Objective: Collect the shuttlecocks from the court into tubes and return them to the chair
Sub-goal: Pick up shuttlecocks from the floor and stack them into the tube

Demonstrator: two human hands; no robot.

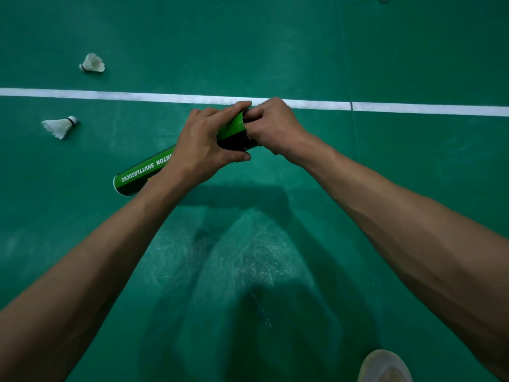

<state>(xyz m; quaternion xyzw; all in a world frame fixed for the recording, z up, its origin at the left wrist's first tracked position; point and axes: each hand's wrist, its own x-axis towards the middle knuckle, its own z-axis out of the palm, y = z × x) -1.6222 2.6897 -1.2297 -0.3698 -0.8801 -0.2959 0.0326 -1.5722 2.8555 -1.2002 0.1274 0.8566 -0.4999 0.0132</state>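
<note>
The tube [143, 169] is gripped above the court [275, 51] by the left hand [203, 142], its mouth seemingly being filled by the curled right hand [272, 125], whose contents are hidden; next, the nearest shuttlecock [59, 127], lying at left, must probably be reached.

In your grip the green-and-black cardboard shuttlecock tube [143, 169] slants low-left to upper-right. A white feather shuttlecock [92, 63] lies sideways far left; a second white shuttlecock [59, 127] lies nearer you.

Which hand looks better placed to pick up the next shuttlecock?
Right, probably: the left hand grips the tube around its body; the right hand only holds its end. The two near shuttlecocks lie to the left, though.
</note>
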